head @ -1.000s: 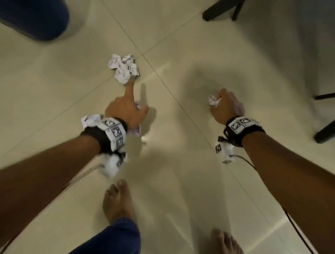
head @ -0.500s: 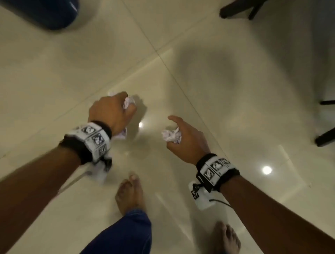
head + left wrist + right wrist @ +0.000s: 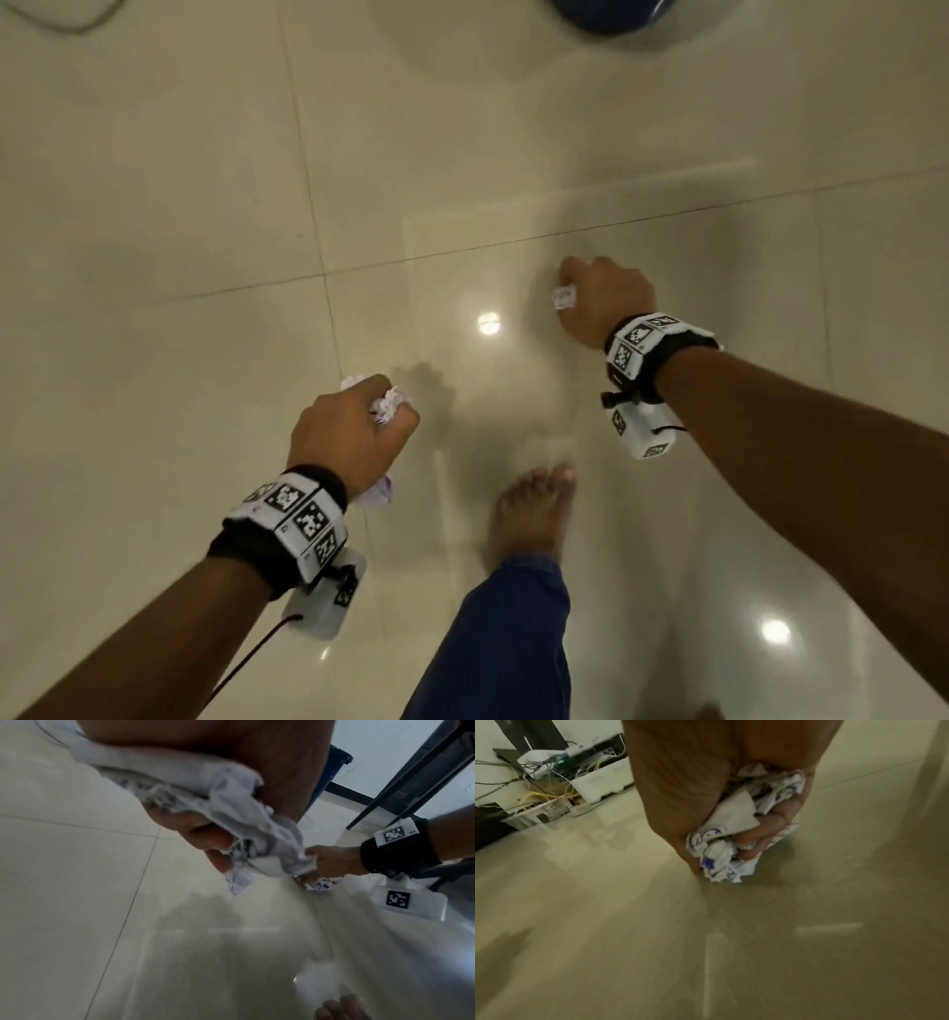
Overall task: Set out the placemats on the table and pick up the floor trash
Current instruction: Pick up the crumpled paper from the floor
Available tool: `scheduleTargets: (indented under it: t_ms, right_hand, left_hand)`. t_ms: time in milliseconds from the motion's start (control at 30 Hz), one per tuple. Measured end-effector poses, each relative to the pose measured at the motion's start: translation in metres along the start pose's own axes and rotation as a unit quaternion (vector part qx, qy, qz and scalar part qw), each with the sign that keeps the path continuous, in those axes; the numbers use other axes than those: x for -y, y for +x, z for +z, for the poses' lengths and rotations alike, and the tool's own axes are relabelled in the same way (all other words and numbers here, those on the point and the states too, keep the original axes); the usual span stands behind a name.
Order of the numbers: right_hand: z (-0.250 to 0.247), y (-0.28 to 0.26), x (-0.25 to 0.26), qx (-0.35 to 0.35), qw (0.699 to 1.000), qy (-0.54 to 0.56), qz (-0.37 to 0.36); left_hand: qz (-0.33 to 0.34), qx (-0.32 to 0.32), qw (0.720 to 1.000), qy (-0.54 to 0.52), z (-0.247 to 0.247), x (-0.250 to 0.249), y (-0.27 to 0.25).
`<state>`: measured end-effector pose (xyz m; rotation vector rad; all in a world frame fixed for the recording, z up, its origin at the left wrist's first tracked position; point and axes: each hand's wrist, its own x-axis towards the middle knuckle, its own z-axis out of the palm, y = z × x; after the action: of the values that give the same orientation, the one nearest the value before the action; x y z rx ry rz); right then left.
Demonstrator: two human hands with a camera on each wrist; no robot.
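Note:
My left hand (image 3: 359, 431) is curled round crumpled white paper trash (image 3: 386, 406), which sticks out above the knuckles and below the palm. The left wrist view shows the same paper wad (image 3: 231, 817) bunched in the fingers (image 3: 205, 837). My right hand (image 3: 601, 298) grips a smaller crumpled paper ball (image 3: 565, 297) with blue print. In the right wrist view that ball (image 3: 731, 833) fills the curled fingers (image 3: 770, 823). Both hands hang above the cream tiled floor (image 3: 205, 205). No placemats or table are in view.
A blue round container (image 3: 616, 15) stands on the floor at the top edge. My bare foot (image 3: 534, 509) and blue trouser leg (image 3: 503, 632) are between the arms. A dark table or chair frame (image 3: 411, 772) and boxes with cables (image 3: 552, 780) stand by the walls.
The left hand closed over the paper it was touching on the floor and lifted it. The view turned, so the blue container now sits at the top middle; both hands stay closed on paper.

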<state>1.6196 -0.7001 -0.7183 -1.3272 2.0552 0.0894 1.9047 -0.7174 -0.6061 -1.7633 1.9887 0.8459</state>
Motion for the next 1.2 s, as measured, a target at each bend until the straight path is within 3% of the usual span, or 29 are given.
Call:
scheduleTargets:
  t_ms: [133, 267, 367, 467, 600, 767, 1000, 1200]
  right_hand:
    - [-0.029, -0.045, -0.02, 0.059, 0.997, 0.014, 0.037]
    - [-0.098, -0.112, -0.022, 0.109, 0.991, 0.039, 0.07]
    - [-0.162, -0.143, -0.018, 0.069, 0.99, 0.083, 0.096]
    - [-0.226, -0.147, -0.009, -0.009, 0.968, 0.208, 0.139]
    - [-0.302, -0.119, 0.013, -0.104, 0.928, 0.334, 0.129]
    - [-0.394, -0.046, 0.046, -0.161, 0.927, 0.334, 0.052]
    - [-0.447, 0.09, 0.071, -0.015, 0.948, 0.318, 0.023]
    - [-0.44, 0.109, 0.026, 0.007, 0.932, 0.35, 0.097]
  left_hand:
    - [-0.014, 0.004, 0.998, -0.058, -0.013, -0.032, -0.021]
    - [0.004, 0.024, 0.995, -0.099, -0.054, -0.088, -0.04]
    - [0.049, 0.036, 0.992, -0.109, -0.104, -0.13, -0.044]
    - [0.09, 0.035, 0.991, -0.089, -0.165, -0.168, -0.039]
    - [0.117, 0.003, 0.991, -0.073, -0.246, -0.207, -0.017]
    - [0.089, -0.026, 0.993, -0.078, -0.318, -0.247, 0.014]
    - [-0.012, -0.003, 0.988, -0.152, -0.328, -0.287, 0.062]
    - [-0.013, 0.046, 0.986, -0.16, -0.311, -0.328, 0.077]
